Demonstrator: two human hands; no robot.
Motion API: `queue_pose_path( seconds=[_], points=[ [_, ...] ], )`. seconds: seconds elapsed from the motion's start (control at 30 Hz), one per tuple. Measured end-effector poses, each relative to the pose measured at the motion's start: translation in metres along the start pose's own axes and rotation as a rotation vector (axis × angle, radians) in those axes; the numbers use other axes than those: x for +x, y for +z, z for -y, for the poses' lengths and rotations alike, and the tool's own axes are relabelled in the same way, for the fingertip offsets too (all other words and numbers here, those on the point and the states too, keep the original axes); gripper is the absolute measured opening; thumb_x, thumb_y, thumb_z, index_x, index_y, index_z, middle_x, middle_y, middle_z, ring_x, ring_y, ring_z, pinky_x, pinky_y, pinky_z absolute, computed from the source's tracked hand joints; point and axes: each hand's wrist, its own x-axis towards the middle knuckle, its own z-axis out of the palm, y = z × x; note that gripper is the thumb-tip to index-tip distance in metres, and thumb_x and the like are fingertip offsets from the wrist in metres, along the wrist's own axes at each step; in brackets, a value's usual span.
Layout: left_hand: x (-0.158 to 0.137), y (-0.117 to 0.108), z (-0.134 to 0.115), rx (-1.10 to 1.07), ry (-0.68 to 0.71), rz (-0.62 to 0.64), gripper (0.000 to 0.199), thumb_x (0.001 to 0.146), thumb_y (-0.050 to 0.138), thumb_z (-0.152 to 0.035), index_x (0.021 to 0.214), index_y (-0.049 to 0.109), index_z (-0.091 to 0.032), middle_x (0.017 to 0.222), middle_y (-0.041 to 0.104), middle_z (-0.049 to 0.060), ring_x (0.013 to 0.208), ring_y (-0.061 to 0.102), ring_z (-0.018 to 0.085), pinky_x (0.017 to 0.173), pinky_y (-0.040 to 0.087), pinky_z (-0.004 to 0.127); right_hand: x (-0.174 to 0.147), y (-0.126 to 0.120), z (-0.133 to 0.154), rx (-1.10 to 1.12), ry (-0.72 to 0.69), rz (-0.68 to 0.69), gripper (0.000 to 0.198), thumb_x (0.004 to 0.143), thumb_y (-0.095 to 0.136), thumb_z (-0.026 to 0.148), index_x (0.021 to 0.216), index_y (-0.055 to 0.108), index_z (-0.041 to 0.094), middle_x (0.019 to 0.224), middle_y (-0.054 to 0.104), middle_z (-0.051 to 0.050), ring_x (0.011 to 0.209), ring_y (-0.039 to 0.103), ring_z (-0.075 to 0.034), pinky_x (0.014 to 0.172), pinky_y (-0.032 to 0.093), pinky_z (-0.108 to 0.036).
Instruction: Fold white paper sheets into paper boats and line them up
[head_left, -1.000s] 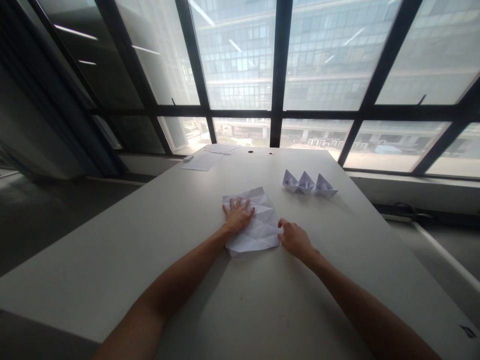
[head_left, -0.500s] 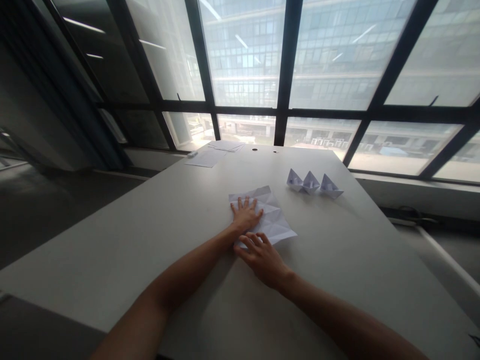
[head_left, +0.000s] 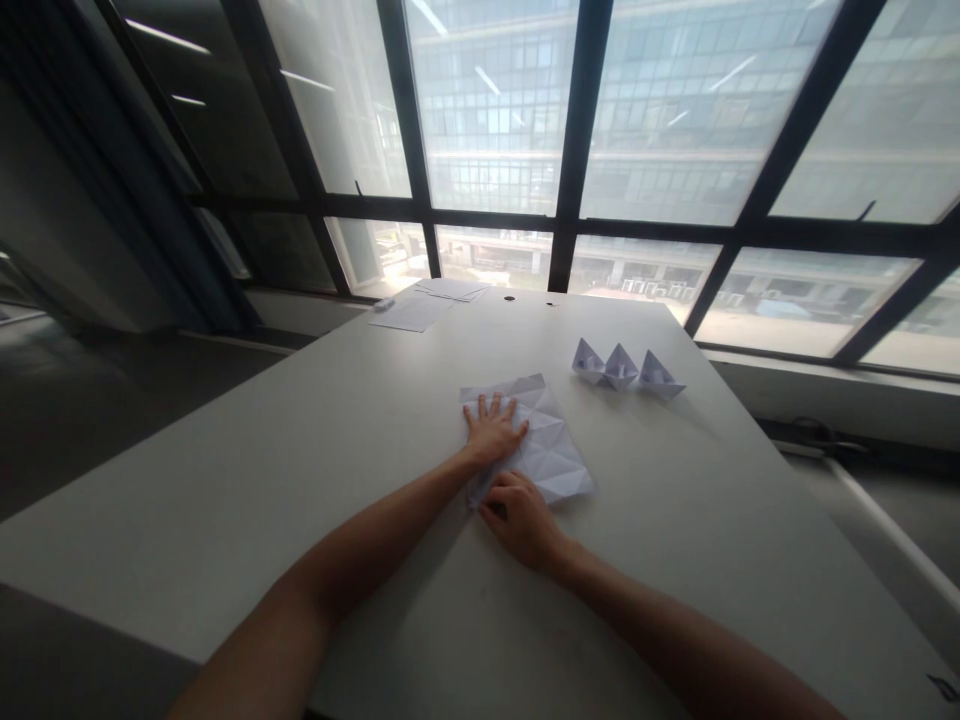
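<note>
A creased white sheet of paper (head_left: 553, 450) lies spread on the white table, its surface crossed by several diagonal fold lines. On its left part my left hand (head_left: 493, 430) rests flat, fingers spread, pressing the sheet down. My right hand (head_left: 525, 520) is at the near left corner of the sheet, its thumb and fingers curled together in a pinch at the edge. The fingertips partly hide that corner. Beyond, to the right, three folded paper boats (head_left: 619, 368) stand in a row.
Loose white sheets (head_left: 409, 314) lie at the far left of the table (head_left: 315, 430), beside a small pale object (head_left: 384, 304). A round dark hole (head_left: 509, 298) is near the far edge. Large windows (head_left: 487, 120) rise behind, with a dark curtain (head_left: 142, 180) at left.
My right hand's fingers have closed from a loose curl into a pinch at the near edge. The sheet's near right part lies a little lower. My left hand has barely moved.
</note>
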Motion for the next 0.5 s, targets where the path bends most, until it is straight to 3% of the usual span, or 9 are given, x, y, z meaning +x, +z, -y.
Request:
queue_pose_path(
  seconds=[0.17,0.27,0.37,0.5],
  points=[
    [-0.003,-0.006,0.001,-0.014,0.069,0.027,0.07,0.093,0.029,-0.066,0.153,0.028,-0.03,0.163,0.015,0.01,0.148,0.007,0.042,0.111,0.004,0.071,0.006,-0.026,-0.004,0.106,0.004,0.025,0.025,0.097,0.053,0.026,0.081,0.07,0.02,0.088,0.067,-0.002,0.081,0.06,-0.014,0.078,0.045,-0.025],
    [-0.002,-0.011,0.002,-0.034,0.142,0.047,0.066,0.095,0.028,-0.065,0.152,0.028,-0.032,0.163,0.016,0.008,0.149,0.008,0.038,0.111,0.006,0.071,0.007,-0.046,-0.019,-0.044,0.109,-0.03,0.019,0.094,0.054,0.018,0.085,0.07,0.019,0.093,0.068,-0.005,0.091,0.06,-0.017,0.086,0.045,-0.028],
    [0.0,-0.018,0.002,-0.075,0.164,0.056,0.059,0.098,0.026,-0.061,0.149,0.035,-0.033,0.161,0.023,0.006,0.148,0.014,0.034,0.111,0.011,0.07,0.003,-0.062,-0.036,-0.209,0.212,0.061,0.013,0.088,0.061,0.018,0.094,0.073,0.019,0.1,0.067,-0.009,0.1,0.058,-0.021,0.091,0.044,-0.031],
    [-0.001,-0.034,0.003,-0.074,0.211,-0.024,0.047,0.101,0.03,-0.046,0.142,0.046,-0.03,0.155,0.037,0.004,0.145,0.027,0.026,0.117,0.014,0.059,-0.004,-0.071,-0.045,-0.221,0.183,0.148,0.022,0.085,0.067,0.027,0.105,0.073,0.02,0.109,0.065,-0.01,0.105,0.056,-0.023,0.094,0.044,-0.033]
  ],
)
